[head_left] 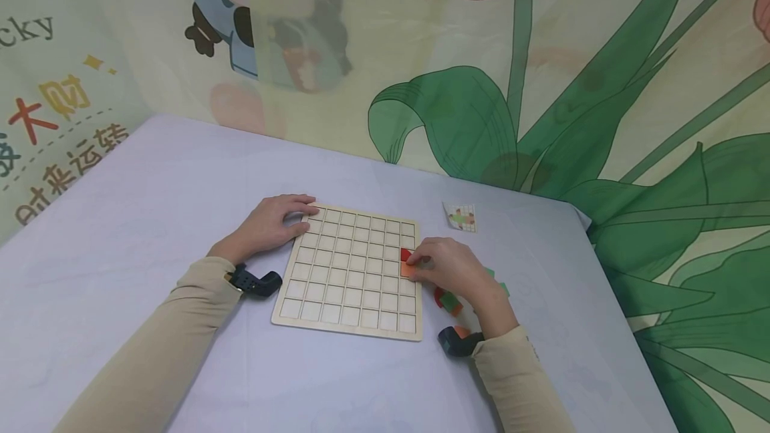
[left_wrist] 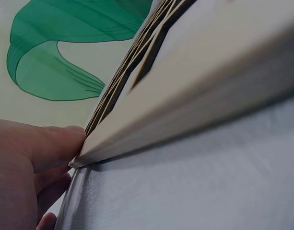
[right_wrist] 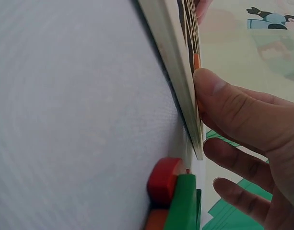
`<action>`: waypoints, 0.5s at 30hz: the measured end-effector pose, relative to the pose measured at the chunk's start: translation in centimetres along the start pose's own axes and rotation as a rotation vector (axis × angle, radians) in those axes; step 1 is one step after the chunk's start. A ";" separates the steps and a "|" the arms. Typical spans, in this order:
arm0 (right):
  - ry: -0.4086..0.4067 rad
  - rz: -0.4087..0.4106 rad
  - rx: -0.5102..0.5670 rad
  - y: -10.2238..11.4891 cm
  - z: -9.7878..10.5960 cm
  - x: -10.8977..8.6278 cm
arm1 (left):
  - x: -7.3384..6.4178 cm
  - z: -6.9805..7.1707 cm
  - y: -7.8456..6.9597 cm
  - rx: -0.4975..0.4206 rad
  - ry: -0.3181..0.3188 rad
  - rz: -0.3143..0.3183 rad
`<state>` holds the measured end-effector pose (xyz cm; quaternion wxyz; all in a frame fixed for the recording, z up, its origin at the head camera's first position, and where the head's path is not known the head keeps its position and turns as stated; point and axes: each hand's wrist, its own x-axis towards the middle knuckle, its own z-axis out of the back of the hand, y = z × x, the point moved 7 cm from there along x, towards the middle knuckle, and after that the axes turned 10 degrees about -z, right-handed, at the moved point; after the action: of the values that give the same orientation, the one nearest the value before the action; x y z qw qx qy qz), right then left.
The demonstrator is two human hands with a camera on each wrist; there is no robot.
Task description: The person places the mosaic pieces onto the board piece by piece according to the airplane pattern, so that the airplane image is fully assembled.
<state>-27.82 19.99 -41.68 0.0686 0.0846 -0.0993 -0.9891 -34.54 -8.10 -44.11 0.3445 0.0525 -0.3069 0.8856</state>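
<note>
A wooden grid board (head_left: 347, 335) with square cells lies flat on the white table. My left hand (head_left: 272, 222) rests at its far left corner, thumb on the side edge and fingers along the far edge; in the left wrist view the thumb (left_wrist: 60, 146) presses the corner. At the board's right side my right hand (head_left: 451, 266) pinches an orange square tile (head_left: 406, 270) between thumb and index finger, over a cell in the right-hand column. A red tile (head_left: 405, 254) with a curved edge lies just beyond it, partly hidden by the index finger.
Right of the board, under and beside my right forearm, lie several loose pieces: a red one (right_wrist: 163, 179), a green one (right_wrist: 182, 201) and orange ones (head_left: 461, 331). A small printed card (head_left: 460, 218) with a bent corner lies farther back. A printed cloth (head_left: 337, 119) hangs behind the table.
</note>
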 end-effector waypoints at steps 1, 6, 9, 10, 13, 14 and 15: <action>-0.004 0.002 -0.001 0.0 0.0 0.0 | 0.0 0.0 0.0 0.001 0.000 -0.001; 0.004 0.022 0.020 -0.1 0.1 0.0 | 0.0 0.0 0.0 0.004 0.001 -0.001; 0.045 -0.001 0.074 -0.7 0.4 0.0 | 0.0 0.0 0.0 0.005 0.003 0.007; 0.061 -0.019 0.091 -1.1 0.5 0.0 | 0.0 0.0 0.0 0.004 0.003 0.009; 0.105 -0.086 0.128 -2.5 0.8 0.0 | 0.0 0.1 0.0 0.004 0.003 0.010; 0.118 -0.101 0.129 -3.0 0.9 0.0 | 0.0 0.1 0.0 0.004 0.003 0.009; 0.130 -0.115 0.124 -3.4 0.9 -0.1 | 0.0 0.1 0.0 0.005 0.003 0.006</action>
<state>-28.31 23.46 -41.49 0.0128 0.1582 -0.1509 -0.9757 -34.57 -8.15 -44.05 0.3420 0.0512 -0.3042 0.8876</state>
